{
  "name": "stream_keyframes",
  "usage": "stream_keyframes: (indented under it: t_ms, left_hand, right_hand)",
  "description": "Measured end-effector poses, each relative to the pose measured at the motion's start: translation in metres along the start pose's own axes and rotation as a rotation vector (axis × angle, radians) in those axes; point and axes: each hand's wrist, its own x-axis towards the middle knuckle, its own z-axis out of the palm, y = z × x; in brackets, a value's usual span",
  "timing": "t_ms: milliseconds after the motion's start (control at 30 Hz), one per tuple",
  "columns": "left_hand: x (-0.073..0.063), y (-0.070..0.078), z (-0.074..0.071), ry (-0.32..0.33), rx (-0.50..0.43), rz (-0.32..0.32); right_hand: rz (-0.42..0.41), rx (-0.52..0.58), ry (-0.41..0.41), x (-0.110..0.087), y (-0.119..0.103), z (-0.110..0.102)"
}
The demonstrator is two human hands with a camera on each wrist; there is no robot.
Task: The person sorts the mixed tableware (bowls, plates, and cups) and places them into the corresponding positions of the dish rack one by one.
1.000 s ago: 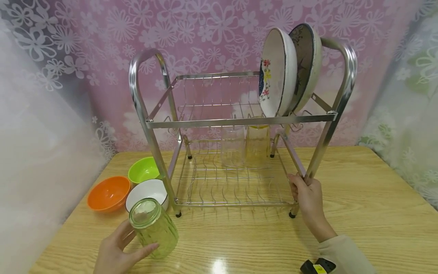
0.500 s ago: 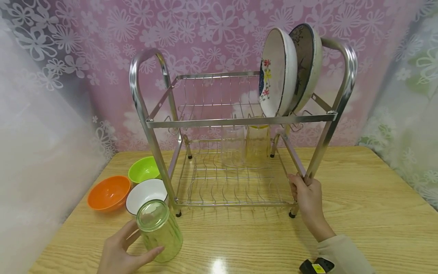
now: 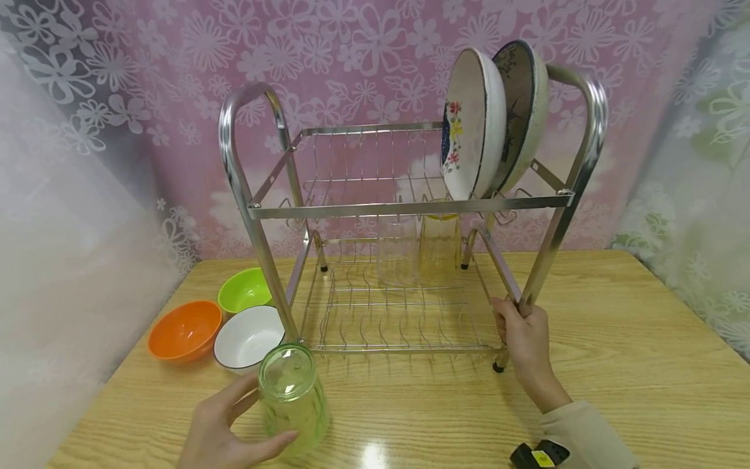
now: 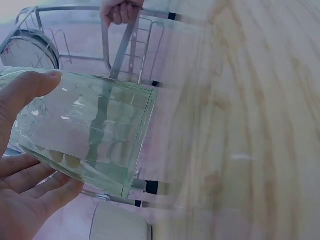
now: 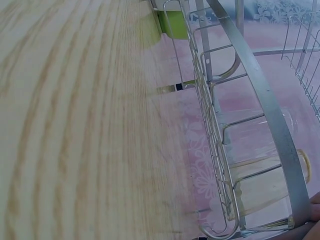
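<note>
My left hand (image 3: pixel 225 423) holds a green-tinted ribbed glass (image 3: pixel 295 410) between thumb and fingers, in front of the rack's left front leg. The glass is bottom up, close over the table; in the left wrist view its wide end (image 4: pixel 142 145) faces the wood. With curled fingers my right hand (image 3: pixel 527 339) grips the right front leg of a two-tier metal dish rack (image 3: pixel 375 210). On the lower tier stand a clear glass (image 3: pixel 397 254) and a yellow glass (image 3: pixel 439 251). Two patterned bowls, one floral (image 3: pixel 469 137) and one dark inside (image 3: pixel 518 124), stand on edge on the upper tier.
Left of the rack, on the wooden table (image 3: pixel 621 365), sit an orange bowl (image 3: pixel 184 332), a lime green bowl (image 3: pixel 245 291) and a white bowl (image 3: pixel 249 339) with a dark rim. Floral curtains (image 3: pixel 351 58) hang behind and at both sides.
My left hand has carried the green glass to the right and slightly nearer, and the glass now stands more upright. My right hand has stayed on the rack leg.
</note>
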Motion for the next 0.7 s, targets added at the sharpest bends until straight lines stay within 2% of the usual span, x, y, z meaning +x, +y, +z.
stream_keyframes:
  t_ms: [67,233,467,700]
  left_hand:
    - [0.003,0.003,0.001,-0.025,0.002,0.023]
    - [0.012,0.013,0.005,-0.051,0.011,0.025]
    - [0.026,0.027,0.013,-0.012,0.004,0.035]
    - [0.049,0.039,0.021,0.052,-0.006,0.044]
  right_hand:
    - [-0.004,-0.014,-0.003,0.000,0.000,-0.001]
    - [0.006,-0.012,-0.002,0.000,0.000,-0.001]
    - [0.008,0.001,-0.010,0.000,0.001,0.000]
    - [-0.003,0.008,-0.013,0.001,0.002,-0.001]
